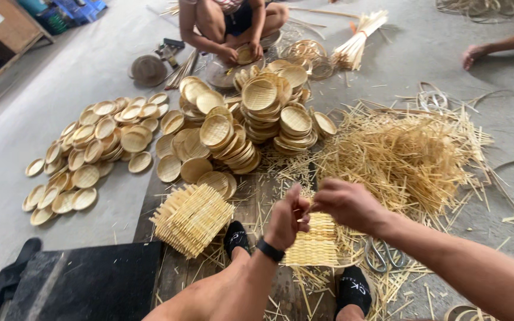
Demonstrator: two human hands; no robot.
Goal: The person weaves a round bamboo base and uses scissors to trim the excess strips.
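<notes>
Hands: left (287,219), right (347,204) | woven mat (315,241) just beneath, fingertips pinching its strips

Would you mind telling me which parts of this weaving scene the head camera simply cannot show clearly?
- Head view: the top edge of the woven mat is hidden behind the left hand and right hand.
- What the fingertips pinch is too small to tell.
- The scissors are partly buried under bamboo strips.
- The seated person across is cut off by the top edge.
- Another person's hand is cut off at the right edge.
</notes>
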